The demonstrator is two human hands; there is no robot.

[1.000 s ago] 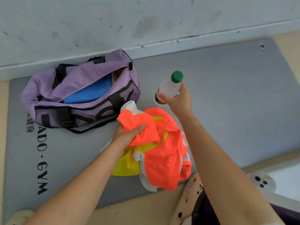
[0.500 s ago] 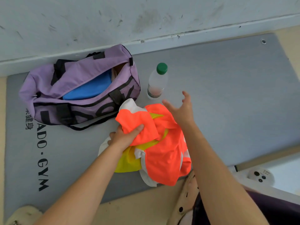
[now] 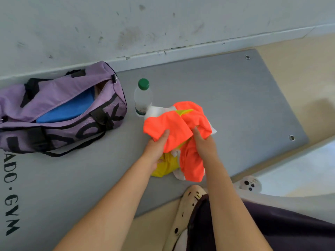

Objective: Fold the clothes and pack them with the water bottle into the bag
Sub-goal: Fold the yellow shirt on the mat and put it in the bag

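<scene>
Surface under inspection is a grey exercise mat (image 3: 208, 98) with black lettering along its left side and metal eyelets at two right-hand corners, laid on a beige floor (image 3: 293, 69) and butted against the skirting of a scuffed, marked pale wall (image 3: 163, 24). A purple duffel bag (image 3: 59, 109) lies on its side at the mat's rear left, zip open, a blue item (image 3: 68, 109) visible inside. A clear water bottle (image 3: 142, 100) with a green cap stands upright just right of the bag, touching the clothing's white edge. The clothes (image 3: 181, 136), a crumpled bundle of orange, yellow and white fabric, sit mid-mat, unfolded. The left hand (image 3: 155, 149) grips the orange fabric, thumb on top. The right hand (image 3: 204, 144) has its fingers curled into the orange folds, holding them. A white device (image 3: 250, 183) with dark buttons rests off the mat at lower right.
</scene>
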